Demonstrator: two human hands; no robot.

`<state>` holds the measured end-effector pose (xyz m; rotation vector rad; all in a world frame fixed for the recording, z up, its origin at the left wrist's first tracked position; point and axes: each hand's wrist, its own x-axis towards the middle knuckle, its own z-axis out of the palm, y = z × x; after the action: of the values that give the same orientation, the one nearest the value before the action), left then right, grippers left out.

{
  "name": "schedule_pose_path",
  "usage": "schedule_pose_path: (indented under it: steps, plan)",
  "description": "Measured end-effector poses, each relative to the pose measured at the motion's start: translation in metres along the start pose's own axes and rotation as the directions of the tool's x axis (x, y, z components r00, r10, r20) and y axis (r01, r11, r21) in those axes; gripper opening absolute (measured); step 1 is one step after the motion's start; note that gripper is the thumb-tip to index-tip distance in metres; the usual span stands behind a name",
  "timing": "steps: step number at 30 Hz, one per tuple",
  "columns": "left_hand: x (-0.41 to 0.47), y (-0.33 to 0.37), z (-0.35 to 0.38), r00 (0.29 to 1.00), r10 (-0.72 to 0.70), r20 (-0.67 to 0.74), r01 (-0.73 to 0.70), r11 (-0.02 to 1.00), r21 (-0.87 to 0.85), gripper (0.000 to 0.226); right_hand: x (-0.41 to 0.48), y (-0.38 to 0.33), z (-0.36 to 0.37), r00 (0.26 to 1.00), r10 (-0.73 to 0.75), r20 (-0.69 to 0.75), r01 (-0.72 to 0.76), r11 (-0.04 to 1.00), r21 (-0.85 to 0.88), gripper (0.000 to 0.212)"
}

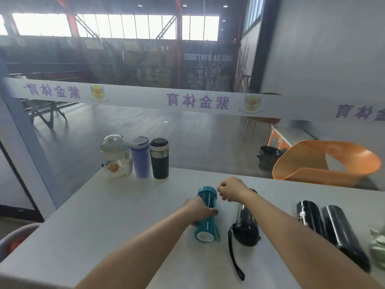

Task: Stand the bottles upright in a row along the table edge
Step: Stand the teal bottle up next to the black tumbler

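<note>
A teal bottle [206, 213] lies on the white table [104, 215], cap end pointing away from me. My left hand [199, 209] wraps around its middle. My right hand [231, 189] hovers just right of the cap, fingers curled with nothing clearly in them. Three bottles stand upright at the far edge: a clear one with a white lid [115, 155], a blue one [140, 157] and a black one [159, 158]. A black bottle with a strap [245, 226] lies beside the teal one. Two more black bottles [308, 215] [343, 232] lie to the right.
A pale green object [378, 245] sits at the table's right edge. An orange chair [325, 161] stands behind the table on the right. A grey bin [14, 240] is on the floor at the left. A banner [187, 99] stretches across behind the table.
</note>
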<state>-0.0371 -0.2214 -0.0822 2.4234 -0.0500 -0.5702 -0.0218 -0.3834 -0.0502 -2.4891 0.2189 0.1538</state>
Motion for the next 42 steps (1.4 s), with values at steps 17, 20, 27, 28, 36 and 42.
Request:
schedule_pose_path:
  steps: [17,20,27,28,36,42]
  plan:
    - [0.016,-0.038,-0.054,0.955,0.185,-0.231,-0.242,0.938,-0.248,0.068,0.02,-0.04,0.019,0.985,-0.169,-0.014,0.148,0.818,0.556,0.05]
    - [0.026,-0.064,-0.065,0.956,0.149,-0.252,-0.165,0.985,-0.044,0.057,0.034,-0.044,0.029,0.975,-0.212,-0.067,0.217,0.842,0.494,0.054]
    - [0.046,-0.117,-0.084,0.977,0.045,-0.21,0.011,0.966,0.258,0.065,0.061,-0.059,0.049,0.953,-0.256,-0.161,0.303,0.805,0.51,0.049]
    - [0.048,-0.121,-0.086,0.973,0.05,-0.223,0.015,0.959,0.283,0.066,0.066,-0.062,0.05,0.952,-0.257,-0.165,0.306,0.807,0.506,0.05]
    - [0.064,-0.136,-0.098,0.972,0.114,-0.204,-0.032,0.93,0.365,0.073,0.11,-0.088,0.059,0.954,-0.238,-0.185,0.298,0.827,0.477,0.055]
    - [0.066,-0.141,-0.099,0.968,0.144,-0.205,-0.062,0.93,0.363,0.072,0.125,-0.096,0.066,0.954,-0.234,-0.186,0.296,0.832,0.469,0.053]
